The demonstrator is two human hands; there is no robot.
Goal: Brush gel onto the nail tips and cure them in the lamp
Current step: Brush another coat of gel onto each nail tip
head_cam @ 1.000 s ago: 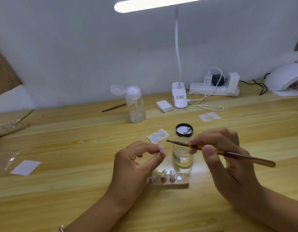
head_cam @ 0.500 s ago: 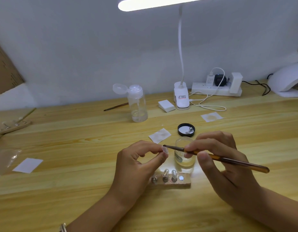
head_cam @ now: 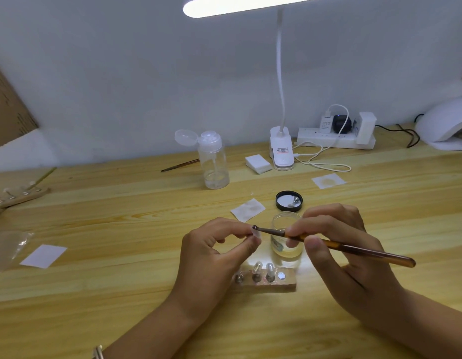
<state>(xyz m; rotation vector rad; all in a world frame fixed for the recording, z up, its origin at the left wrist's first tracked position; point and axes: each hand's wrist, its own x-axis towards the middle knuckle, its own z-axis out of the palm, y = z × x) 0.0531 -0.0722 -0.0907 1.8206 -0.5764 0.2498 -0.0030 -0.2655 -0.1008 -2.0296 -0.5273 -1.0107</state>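
Above the wooden holder [head_cam: 263, 281], left hand [head_cam: 211, 252] is pinching a nail tip [head_cam: 256, 233] while right hand [head_cam: 336, 244], gripping the brush [head_cam: 336, 246], is applying gel; curing likely follows.

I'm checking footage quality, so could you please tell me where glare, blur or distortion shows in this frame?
Head view: the desk lamp is blown out white; a bright glare patch lies on the table beside the glass jar; the table's far edge bows, wide-angle distortion; the left hand, right hand, brush and nail tip look fairly sharp.
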